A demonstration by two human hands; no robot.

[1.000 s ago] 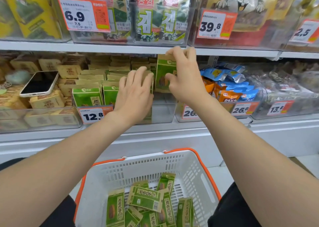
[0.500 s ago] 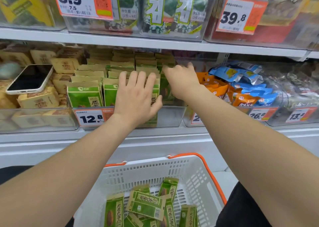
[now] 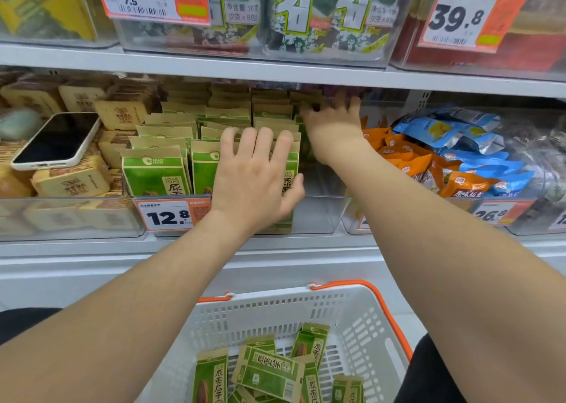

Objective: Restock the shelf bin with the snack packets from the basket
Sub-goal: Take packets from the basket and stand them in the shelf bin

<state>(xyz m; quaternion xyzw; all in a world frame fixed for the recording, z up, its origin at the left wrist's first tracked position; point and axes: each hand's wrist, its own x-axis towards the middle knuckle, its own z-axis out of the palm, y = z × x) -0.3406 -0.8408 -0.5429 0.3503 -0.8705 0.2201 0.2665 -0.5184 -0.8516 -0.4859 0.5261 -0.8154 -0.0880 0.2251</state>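
The left hand (image 3: 254,176) lies flat against the front of the upright packets (image 3: 156,176) in the bin (image 3: 318,215), fingers straight and close together, thumb out past their right edge. I take it as a brace: it holds the rows upright while room is made beside them.

Just right of it and further back, the right hand (image 3: 333,130) reaches deep under the shelf (image 3: 214,68) above, fingers spread and straight over the tops of the rear packets. Whether a packet sits under its palm I cannot tell. It looks to be seating or squaring the right-hand column, which stops short of the front and leaves bare bin floor below that wrist.

Beneath both forearms the basket (image 3: 367,320) holds a loose heap of spares (image 3: 269,372) lying flat, so the restocking seems only partway done.

Well left of the left hand a phone (image 3: 58,140) rests on the tan packs (image 3: 70,179) of the next bin, probably parked there to free both hands.
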